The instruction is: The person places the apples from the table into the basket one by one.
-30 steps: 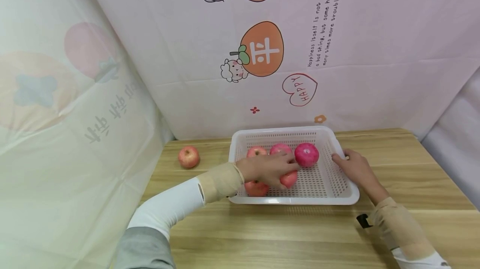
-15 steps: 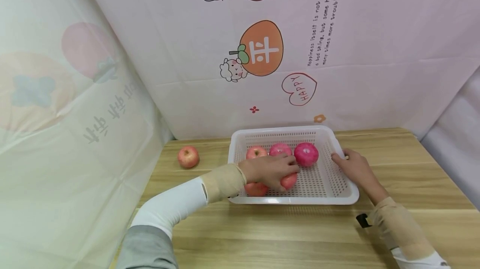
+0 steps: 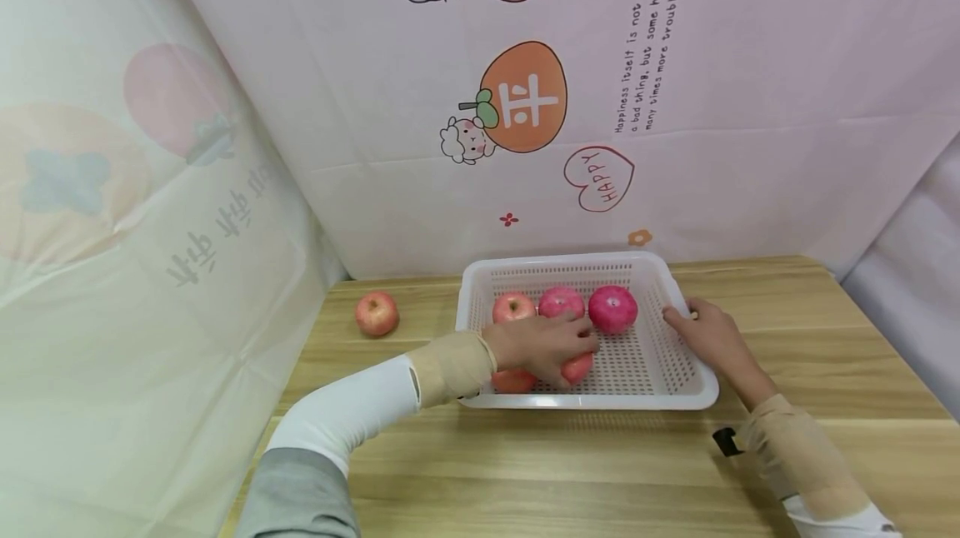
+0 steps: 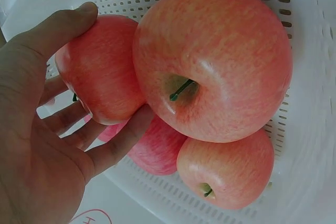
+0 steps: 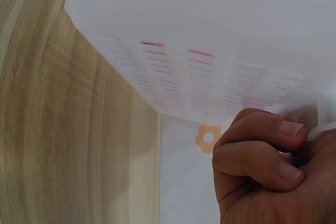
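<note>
A white perforated plastic basket (image 3: 585,401) holds several apples. Inside it, my left hand (image 3: 546,348) has its thumb and fingers around a red apple (image 4: 102,66); in the left wrist view the thumb is at the top edge and the fingers pass under it. Against that apple sits a larger-looking red-yellow apple (image 4: 220,56). Two deep pink apples, one in the middle (image 3: 561,302) and one to the right (image 3: 613,309), lie along the back, beside a pale red apple (image 3: 513,306). My right hand (image 3: 712,342) grips the basket's right rim, fingers curled (image 5: 262,156).
One more apple (image 3: 377,314) lies on the wooden table (image 3: 525,471), left of the basket. A printed white cloth (image 3: 420,213) hangs close behind the basket, and another cloth (image 3: 150,338) closes off the left side.
My left hand has shifted very slightly within the basket, and the apple under it sits a touch nearer the front wall. My right hand and the basket have stayed put.
</note>
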### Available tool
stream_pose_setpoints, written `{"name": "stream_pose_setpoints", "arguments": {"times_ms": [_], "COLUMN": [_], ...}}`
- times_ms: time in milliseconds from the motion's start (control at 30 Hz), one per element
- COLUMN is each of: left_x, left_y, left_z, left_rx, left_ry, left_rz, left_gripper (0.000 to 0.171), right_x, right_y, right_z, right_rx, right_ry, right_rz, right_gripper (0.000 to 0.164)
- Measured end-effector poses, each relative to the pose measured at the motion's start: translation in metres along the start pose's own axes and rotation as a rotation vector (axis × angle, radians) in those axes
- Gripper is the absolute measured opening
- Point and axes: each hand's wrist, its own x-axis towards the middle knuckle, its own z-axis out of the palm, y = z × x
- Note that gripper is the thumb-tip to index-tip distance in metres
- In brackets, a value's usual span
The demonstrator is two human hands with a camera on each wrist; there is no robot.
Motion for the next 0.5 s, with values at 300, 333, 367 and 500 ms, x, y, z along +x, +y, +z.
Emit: {"name": "stream_pose_setpoints", "arguments": {"times_ms": [300,333,367,500], "left_x": [0.0017,0.0021,0.0024,0.0051], "left_y": [0.0002,0.0003,0.0004,-0.0003], "left_z": [0.0026,0.0028,0.0031,0.0054], "left_rx": [0.005,0.004,0.001,-0.002], "left_ry": [-0.005,-0.008,-0.01,-0.023], "left_rz": [0.005,0.006,0.006,0.009], "left_gripper": [0.057,0.057,0.057,0.06], "right_x": [-0.0004,-0.0004,-0.0004,0.0004], "right_y": [-0.0019,-0.0021,-0.0022,-0.0008], "right_z": [-0.0003,-0.0003,-0.0003,-0.0001], "right_rx": [-0.004,-0.005,-0.006,-0.007], "right_ry": [-0.004,-0.005,-0.006,-0.01], "right_rz": [0.004,0.005,0.006,0.01], "right_gripper": [0.069,0.069,0.069,0.07]}}
